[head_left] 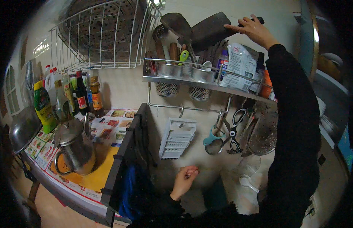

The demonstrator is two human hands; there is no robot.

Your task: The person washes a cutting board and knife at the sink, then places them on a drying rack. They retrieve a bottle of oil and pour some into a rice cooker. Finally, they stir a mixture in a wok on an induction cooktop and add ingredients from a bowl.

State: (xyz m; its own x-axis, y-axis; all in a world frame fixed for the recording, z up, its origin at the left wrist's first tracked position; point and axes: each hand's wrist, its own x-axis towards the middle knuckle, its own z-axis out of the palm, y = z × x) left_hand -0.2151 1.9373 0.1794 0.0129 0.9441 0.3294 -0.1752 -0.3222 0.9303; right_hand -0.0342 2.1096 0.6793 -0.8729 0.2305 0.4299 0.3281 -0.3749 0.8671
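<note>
My right hand [254, 30] is raised at the upper right. It grips the dark handle of a broad-bladed cleaver [212, 30]. The blade points left above the metal wall rack [179, 81], beside a dark spatula [176, 24] that stands there. Two perforated metal utensil holders, the left one [166, 88] and the right one [199, 92], sit in the rack. Low in the middle, my left hand [184, 181] is loosely curled, and nothing shows in it. Above that hand a white grater [177, 138] hangs from a hook.
Kitchen scissors [234, 132], a teal-handled peeler [214, 139] and a perforated skimmer [264, 132] hang below the rack. A wire basket [101, 37] is fixed at upper left. On the left table stand a metal kettle [75, 148] and several bottles [81, 97]. A white packet [239, 67] leans in the rack.
</note>
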